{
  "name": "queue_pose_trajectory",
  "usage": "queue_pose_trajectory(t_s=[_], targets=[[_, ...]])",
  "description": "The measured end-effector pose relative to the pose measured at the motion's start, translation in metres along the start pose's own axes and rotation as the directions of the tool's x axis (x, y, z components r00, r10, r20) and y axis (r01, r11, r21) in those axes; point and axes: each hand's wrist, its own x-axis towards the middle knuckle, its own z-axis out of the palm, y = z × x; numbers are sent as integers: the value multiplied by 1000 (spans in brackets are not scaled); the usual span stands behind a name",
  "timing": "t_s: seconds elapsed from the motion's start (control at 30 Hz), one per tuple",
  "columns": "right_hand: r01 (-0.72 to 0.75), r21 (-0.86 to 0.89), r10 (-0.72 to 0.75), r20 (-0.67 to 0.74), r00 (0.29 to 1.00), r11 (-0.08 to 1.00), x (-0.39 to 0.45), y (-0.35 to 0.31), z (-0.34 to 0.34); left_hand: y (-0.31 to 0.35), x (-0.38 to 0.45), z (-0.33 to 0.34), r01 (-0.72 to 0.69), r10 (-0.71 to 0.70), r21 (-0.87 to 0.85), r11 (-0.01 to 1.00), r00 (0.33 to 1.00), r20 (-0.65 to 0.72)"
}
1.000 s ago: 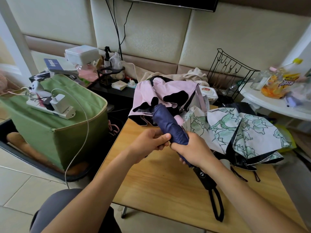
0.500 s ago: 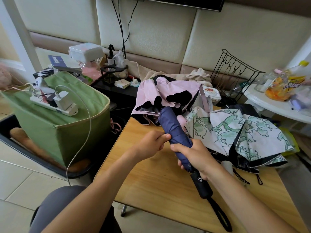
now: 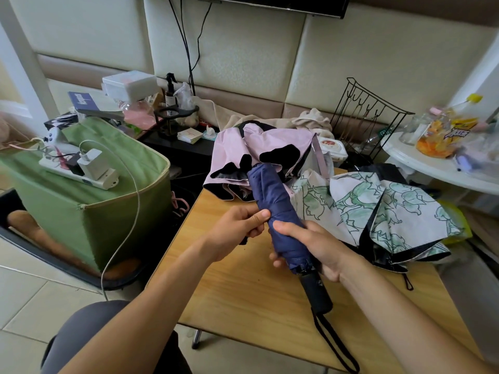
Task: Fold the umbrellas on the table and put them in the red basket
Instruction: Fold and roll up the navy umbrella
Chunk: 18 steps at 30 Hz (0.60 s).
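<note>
The navy umbrella (image 3: 278, 211), rolled tight into a bundle, is held above the wooden desk (image 3: 243, 287), slanting from its tip up and away down to its black handle (image 3: 316, 292) near the person. The right hand (image 3: 316, 244) wraps round the lower part of the bundle just above the handle, fingers curled under the cloth and thumb lying across the top. The left hand (image 3: 237, 225) sits just beside it on the left, thumb and curled fingers pinching the rolled cloth at mid-length. A black wrist strap (image 3: 334, 344) hangs from the handle toward the near desk edge. Just beyond the hands, the bundle's tip touches a pink umbrella (image 3: 256, 149) lying loosely unfolded. To the right of the right hand a white umbrella with green leaf print (image 3: 383, 209) sprawls half open on the desk. Well to the left of the left hand stands a green fabric bin (image 3: 89, 211) with a power strip (image 3: 78, 171) on top.
</note>
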Motion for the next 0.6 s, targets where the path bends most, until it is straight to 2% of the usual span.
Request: queue_pose_trajectory(t_s=[0.1, 0.17, 0.23, 0.33, 0.43, 0.5, 0.6], targets=[[96, -375, -192, -225, 955, 922, 5, 5, -2, -3, 2, 2, -3, 11, 86, 996, 996, -89], [85, -626, -297, -243, 923, 775, 5, 7, 3, -4, 2, 6, 3, 8, 95, 995, 992, -122], [80, -740, -367, -234, 900, 668, 6, 10, 8, -3, 1, 10, -1, 13, 89, 996, 991, -132], [101, -742, -434, -271, 859, 663, 8, 11, 11, -2, 0, 9, 9, 1, 84, 996, 994, -113], [119, -671, -411, -296, 862, 732, 6, 13, 8, -4, 0, -1, 16, -9, 110, 994, 998, -61], [141, -598, -384, -302, 873, 789, 5, 14, 10, -6, 1, -6, 26, -19, 94, 995, 997, -76], [172, -403, -312, -316, 896, 899, 1, 13, 16, -10, 3, -6, 88, -93, -46, 995, 991, -97]])
